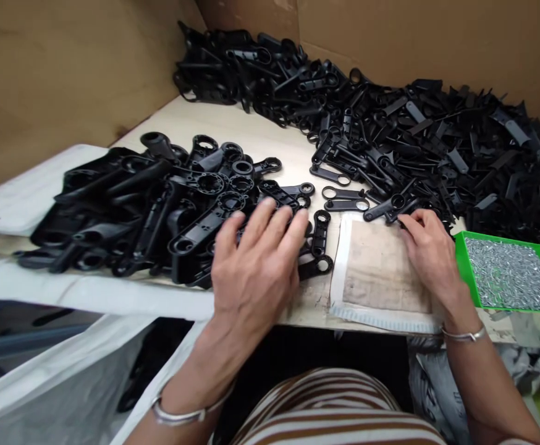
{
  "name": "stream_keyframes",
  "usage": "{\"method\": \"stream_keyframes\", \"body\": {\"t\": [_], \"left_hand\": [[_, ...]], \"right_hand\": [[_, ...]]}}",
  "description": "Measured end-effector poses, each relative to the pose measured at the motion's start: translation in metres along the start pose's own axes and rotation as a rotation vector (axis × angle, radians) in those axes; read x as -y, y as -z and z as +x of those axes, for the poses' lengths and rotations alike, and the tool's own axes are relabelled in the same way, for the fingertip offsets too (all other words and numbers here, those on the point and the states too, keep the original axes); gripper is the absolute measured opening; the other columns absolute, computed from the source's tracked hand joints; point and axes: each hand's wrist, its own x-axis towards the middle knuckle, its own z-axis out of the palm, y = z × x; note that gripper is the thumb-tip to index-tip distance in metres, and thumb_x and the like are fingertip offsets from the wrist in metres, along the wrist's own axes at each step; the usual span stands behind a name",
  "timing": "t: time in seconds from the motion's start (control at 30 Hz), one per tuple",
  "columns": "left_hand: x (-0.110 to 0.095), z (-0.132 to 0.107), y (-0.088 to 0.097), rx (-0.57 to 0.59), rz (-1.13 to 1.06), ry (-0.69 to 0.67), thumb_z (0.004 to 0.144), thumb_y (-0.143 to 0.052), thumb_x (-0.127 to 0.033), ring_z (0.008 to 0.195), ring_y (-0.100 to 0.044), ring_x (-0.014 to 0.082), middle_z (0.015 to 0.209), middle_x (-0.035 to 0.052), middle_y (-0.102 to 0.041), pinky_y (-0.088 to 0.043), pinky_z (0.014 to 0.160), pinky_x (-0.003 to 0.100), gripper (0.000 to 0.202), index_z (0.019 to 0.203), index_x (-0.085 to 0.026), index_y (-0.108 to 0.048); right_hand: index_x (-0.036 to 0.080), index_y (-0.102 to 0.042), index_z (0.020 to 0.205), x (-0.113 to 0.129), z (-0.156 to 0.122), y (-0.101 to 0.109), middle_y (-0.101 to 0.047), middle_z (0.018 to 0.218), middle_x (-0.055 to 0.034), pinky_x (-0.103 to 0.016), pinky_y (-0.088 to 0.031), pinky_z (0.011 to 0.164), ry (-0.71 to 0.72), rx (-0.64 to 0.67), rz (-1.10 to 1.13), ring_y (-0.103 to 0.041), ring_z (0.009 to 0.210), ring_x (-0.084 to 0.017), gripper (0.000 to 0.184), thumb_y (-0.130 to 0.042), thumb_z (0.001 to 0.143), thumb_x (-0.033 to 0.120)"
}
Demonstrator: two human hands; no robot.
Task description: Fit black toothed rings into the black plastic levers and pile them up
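Note:
My left hand (256,262) lies flat with fingers spread on the near edge of a heap of large black plastic arm parts (149,210) on the left of the table. My right hand (430,253) rests over a worn taped pad (376,278), its fingertips curled at a small black plastic handle piece (388,209) at the edge of the big pile of flat black parts (437,142). Whether those fingers grip the piece is not clear. Both wrists wear a metal bangle.
A green tray (462,253) of small silver screws sits at the right. Cardboard walls (66,68) enclose the back and left of the table (256,133). White plastic bags (57,377) hang below the table's front edge on the left.

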Motion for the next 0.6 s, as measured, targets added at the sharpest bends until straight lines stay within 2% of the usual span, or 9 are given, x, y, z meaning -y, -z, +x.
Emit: {"method": "stream_keyframes", "body": {"t": [0.07, 0.13, 0.2, 0.3, 0.37, 0.43, 0.5, 0.6], "left_hand": [[0.008, 0.006, -0.003, 0.087, 0.001, 0.091, 0.093, -0.048, -0.017, 0.138, -0.041, 0.0389, 0.14, 0.0176, -0.055, -0.02, 0.113, 0.066, 0.041, 0.133, -0.02, -0.056], [0.012, 0.009, -0.005, 0.141, -0.039, 0.155, 0.094, -0.047, -0.02, 0.142, -0.034, 0.0402, 0.146, 0.0168, -0.05, -0.007, 0.113, 0.072, 0.041, 0.134, -0.022, -0.055], [0.012, 0.011, -0.005, 0.155, -0.072, 0.175, 0.095, -0.049, -0.025, 0.143, -0.033, 0.0404, 0.146, 0.0165, -0.049, -0.003, 0.112, 0.074, 0.042, 0.136, -0.023, -0.054], [0.009, 0.011, -0.003, 0.115, -0.128, 0.172, 0.093, -0.054, -0.031, 0.142, -0.034, 0.0394, 0.145, 0.0161, -0.051, -0.002, 0.113, 0.073, 0.04, 0.133, -0.023, -0.056], [0.002, 0.009, 0.001, 0.019, -0.231, 0.19, 0.092, -0.057, -0.032, 0.141, -0.038, 0.0362, 0.141, 0.0141, -0.056, -0.009, 0.116, 0.067, 0.035, 0.125, -0.022, -0.062], [-0.013, 0.007, 0.005, -0.036, -0.434, 0.256, 0.091, -0.058, -0.032, 0.134, -0.049, 0.0316, 0.133, 0.0118, -0.063, -0.025, 0.117, 0.057, 0.029, 0.116, -0.02, -0.067], [-0.033, 0.006, 0.006, 0.079, -0.765, 0.376, 0.092, -0.057, -0.033, 0.118, -0.062, 0.0271, 0.12, 0.0107, -0.07, -0.043, 0.107, 0.044, 0.027, 0.11, -0.018, -0.07], [-0.068, 0.007, -0.003, 0.422, -1.424, 0.616, 0.089, -0.059, -0.043, 0.102, -0.068, 0.024, 0.106, 0.01, -0.075, -0.051, 0.094, 0.036, 0.035, 0.108, -0.016, -0.072]], "right_hand": [[0.025, -0.067, 0.111, -0.003, 0.014, -0.007, -0.06, 0.108, -0.0094, -0.03, -0.044, 0.058, 0.036, 0.041, -0.138, -0.055, 0.093, -0.024, 0.029, -0.048, 0.091, 0.016], [0.024, -0.068, 0.101, -0.005, 0.024, -0.012, -0.059, 0.105, -0.0082, -0.028, -0.04, 0.054, 0.08, 0.049, -0.174, -0.053, 0.092, -0.023, 0.025, -0.048, 0.09, 0.015], [0.023, -0.068, 0.093, -0.008, 0.026, -0.013, -0.059, 0.101, -0.0069, -0.027, -0.042, 0.057, 0.133, -0.006, -0.121, -0.054, 0.091, -0.021, 0.024, -0.046, 0.091, 0.013], [0.022, -0.068, 0.096, -0.014, 0.016, -0.006, -0.062, 0.097, -0.0054, -0.03, -0.051, 0.071, 0.224, -0.198, 0.063, -0.058, 0.092, -0.019, 0.026, -0.045, 0.092, 0.01], [0.021, -0.068, 0.099, -0.014, 0.002, 0.001, -0.064, 0.098, -0.0056, -0.031, -0.054, 0.077, 0.27, -0.335, 0.169, -0.062, 0.092, -0.017, 0.029, -0.045, 0.09, 0.005], [0.022, -0.068, 0.105, -0.01, -0.016, 0.006, -0.067, 0.101, -0.0059, -0.031, -0.056, 0.079, 0.292, -0.432, 0.226, -0.065, 0.092, -0.017, 0.033, -0.049, 0.088, 0.001], [0.025, -0.067, 0.113, -0.001, -0.036, 0.008, -0.069, 0.104, -0.0059, -0.031, -0.057, 0.079, 0.3, -0.494, 0.261, -0.068, 0.094, -0.017, 0.039, -0.054, 0.085, 0.0], [0.027, -0.062, 0.125, 0.019, -0.063, 0.003, -0.07, 0.107, -0.0066, -0.032, -0.06, 0.08, 0.278, -0.535, 0.335, -0.069, 0.096, -0.019, 0.048, -0.059, 0.085, 0.002]]}}
